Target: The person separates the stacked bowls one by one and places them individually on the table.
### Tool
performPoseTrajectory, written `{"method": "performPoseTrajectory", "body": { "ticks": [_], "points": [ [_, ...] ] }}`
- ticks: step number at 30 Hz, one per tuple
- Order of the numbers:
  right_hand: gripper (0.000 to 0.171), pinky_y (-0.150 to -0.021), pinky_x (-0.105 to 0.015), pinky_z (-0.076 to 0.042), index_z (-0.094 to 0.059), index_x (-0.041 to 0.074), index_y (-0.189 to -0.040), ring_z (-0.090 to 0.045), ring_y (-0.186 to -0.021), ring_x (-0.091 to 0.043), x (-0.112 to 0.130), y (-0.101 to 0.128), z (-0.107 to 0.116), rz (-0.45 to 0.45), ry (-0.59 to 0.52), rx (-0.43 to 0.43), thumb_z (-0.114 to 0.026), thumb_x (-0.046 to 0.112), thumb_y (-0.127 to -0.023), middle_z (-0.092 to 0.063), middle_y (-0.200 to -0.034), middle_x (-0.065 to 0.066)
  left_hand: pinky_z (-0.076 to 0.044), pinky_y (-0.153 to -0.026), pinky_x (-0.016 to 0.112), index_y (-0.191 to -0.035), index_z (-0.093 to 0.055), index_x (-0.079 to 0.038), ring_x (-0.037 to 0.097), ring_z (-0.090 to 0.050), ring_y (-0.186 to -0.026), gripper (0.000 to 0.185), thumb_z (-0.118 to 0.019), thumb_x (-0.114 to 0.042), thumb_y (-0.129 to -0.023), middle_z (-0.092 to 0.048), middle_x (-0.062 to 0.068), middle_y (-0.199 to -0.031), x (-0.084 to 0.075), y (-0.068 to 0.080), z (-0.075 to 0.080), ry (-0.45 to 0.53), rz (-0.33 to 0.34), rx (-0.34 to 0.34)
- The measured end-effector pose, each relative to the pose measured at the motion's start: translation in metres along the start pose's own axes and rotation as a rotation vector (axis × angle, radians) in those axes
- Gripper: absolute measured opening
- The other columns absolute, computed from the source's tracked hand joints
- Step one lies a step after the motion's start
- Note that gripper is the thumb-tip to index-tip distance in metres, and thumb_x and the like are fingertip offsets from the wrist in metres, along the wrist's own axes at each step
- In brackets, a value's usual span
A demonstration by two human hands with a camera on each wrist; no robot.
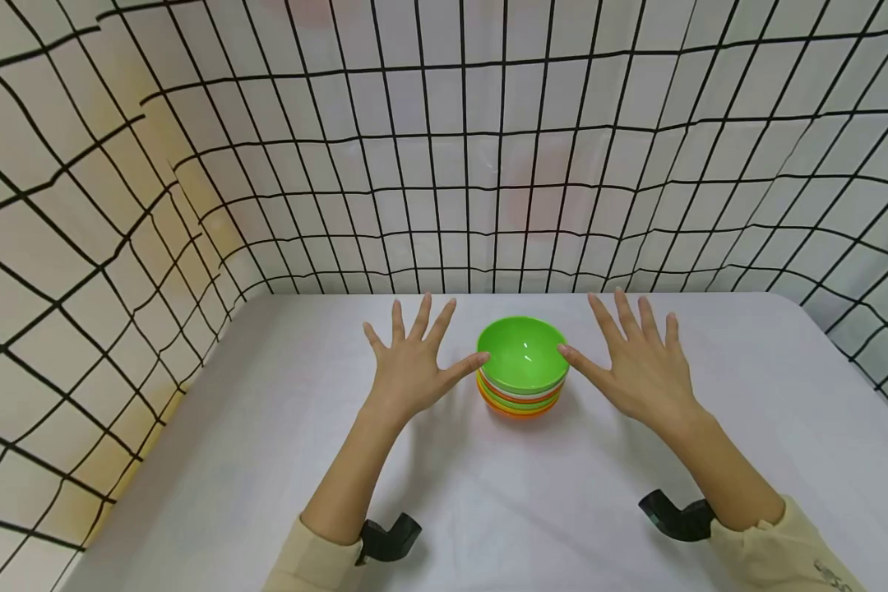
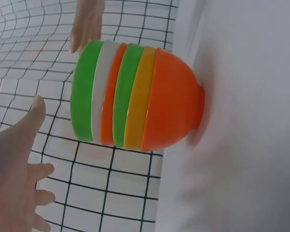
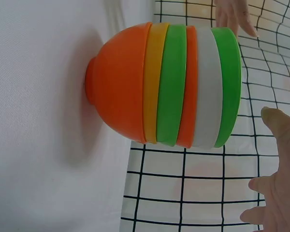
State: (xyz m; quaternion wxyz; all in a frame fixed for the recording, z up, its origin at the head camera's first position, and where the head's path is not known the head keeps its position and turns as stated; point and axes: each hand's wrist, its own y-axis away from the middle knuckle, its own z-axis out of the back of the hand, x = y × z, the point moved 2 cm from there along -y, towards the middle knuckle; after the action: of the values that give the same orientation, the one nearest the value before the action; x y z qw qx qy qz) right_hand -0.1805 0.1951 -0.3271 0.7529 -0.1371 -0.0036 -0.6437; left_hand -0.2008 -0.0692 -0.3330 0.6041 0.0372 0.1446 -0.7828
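My left hand [image 1: 412,368] and my right hand [image 1: 644,372] are both spread, fingers fanned wide, with one stack of six bowls [image 1: 521,370] upright on the counter [image 1: 266,493] between them. From my head I look into the top green bowl [image 1: 521,349], and my thumbs seem to meet its rim; the wrist views show each thumb apart, and every layer beneath: one white bowl [image 3: 209,87], an orange bowl [image 3: 190,87], a second green bowl [image 3: 172,87], one yellow bowl [image 3: 153,87], then a second orange bowl [image 3: 118,82] on its foot.
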Motion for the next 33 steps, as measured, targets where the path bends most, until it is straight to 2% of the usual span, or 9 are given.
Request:
{"method": "performPoseTrajectory", "body": {
  "ticks": [6,13,17,20,21,24,28,33],
  "points": [
    [0.085,-0.110,-0.059,-0.007,-0.010,0.016,-0.150,-0.006,-0.137,-0.045,0.000,0.000,0.002,0.008,-0.074,-0.005,-0.038,0.066,-0.087,-0.008,-0.152,-0.023,-0.006,-0.105,0.068,-0.148,-0.011,-0.034,0.040,-0.007,-0.139,0.087,-0.036,-0.079,-0.078,-0.009,0.002,-0.155,0.000,-0.001,0.000,0.026,-0.015,0.003],
    [0.086,-0.111,-0.056,-0.007,-0.004,0.019,-0.150,-0.004,-0.139,-0.041,0.001,0.000,0.001,0.011,-0.115,0.020,-0.038,0.066,-0.087,-0.003,-0.153,-0.019,-0.007,-0.108,0.064,-0.148,-0.014,-0.032,0.039,-0.010,-0.139,0.087,-0.035,-0.079,-0.078,-0.012,0.000,-0.154,0.000,-0.001,-0.001,0.035,-0.025,0.018],
    [0.092,-0.097,-0.068,-0.026,0.002,0.025,-0.149,-0.012,-0.133,-0.053,0.003,0.001,0.001,-0.025,-0.146,0.065,-0.042,0.071,-0.082,0.001,-0.154,-0.016,-0.006,-0.110,0.059,-0.148,-0.016,-0.030,0.036,-0.014,-0.140,0.088,-0.035,-0.079,-0.078,-0.016,0.001,-0.154,0.000,-0.001,-0.002,0.052,-0.040,0.004],
    [0.101,-0.082,-0.075,-0.031,0.006,0.030,-0.148,-0.016,-0.127,-0.059,0.004,0.001,0.001,-0.057,-0.182,0.108,-0.045,0.077,-0.075,0.002,-0.154,-0.015,-0.009,-0.113,0.051,-0.148,-0.019,-0.026,0.028,-0.020,-0.139,0.091,-0.038,-0.078,-0.077,-0.022,0.002,-0.152,0.000,-0.002,-0.001,0.076,-0.064,-0.017],
    [0.104,-0.082,-0.075,-0.031,0.007,0.031,-0.148,-0.016,-0.129,-0.057,0.004,0.001,0.001,-0.059,-0.195,0.120,-0.047,0.078,-0.073,0.003,-0.154,-0.015,-0.012,-0.114,0.048,-0.148,-0.020,-0.024,0.025,-0.023,-0.139,0.091,-0.039,-0.078,-0.077,-0.024,0.002,-0.152,0.000,-0.002,-0.001,0.086,-0.072,-0.026],
    [0.109,-0.084,-0.074,-0.032,0.002,0.029,-0.149,-0.017,-0.132,-0.052,0.004,0.000,-0.001,-0.049,-0.221,0.125,-0.051,0.080,-0.068,0.000,-0.155,-0.013,-0.024,-0.112,0.042,-0.147,-0.025,-0.019,0.021,-0.030,-0.136,0.093,-0.044,-0.076,-0.076,-0.029,0.002,-0.150,-0.001,-0.002,-0.001,0.119,-0.092,-0.052],
    [0.112,-0.089,-0.071,-0.031,-0.010,0.021,-0.150,-0.021,-0.133,-0.046,0.003,0.000,-0.004,-0.007,-0.225,0.125,-0.056,0.079,-0.065,-0.006,-0.155,-0.014,-0.038,-0.102,0.045,-0.145,-0.030,-0.015,0.025,-0.037,-0.132,0.094,-0.048,-0.075,-0.075,-0.032,0.003,-0.148,-0.001,-0.003,-0.001,0.156,-0.092,-0.067],
    [0.119,-0.098,-0.066,-0.028,-0.015,0.007,-0.148,-0.022,-0.134,-0.044,0.002,-0.004,-0.009,0.033,-0.236,0.162,-0.058,0.078,-0.063,-0.011,-0.153,-0.019,-0.043,-0.097,0.045,-0.144,-0.033,-0.015,0.024,-0.040,-0.130,0.093,-0.048,-0.075,-0.075,-0.036,0.002,-0.146,0.000,-0.004,-0.003,0.178,-0.080,-0.065]
  ]
}}
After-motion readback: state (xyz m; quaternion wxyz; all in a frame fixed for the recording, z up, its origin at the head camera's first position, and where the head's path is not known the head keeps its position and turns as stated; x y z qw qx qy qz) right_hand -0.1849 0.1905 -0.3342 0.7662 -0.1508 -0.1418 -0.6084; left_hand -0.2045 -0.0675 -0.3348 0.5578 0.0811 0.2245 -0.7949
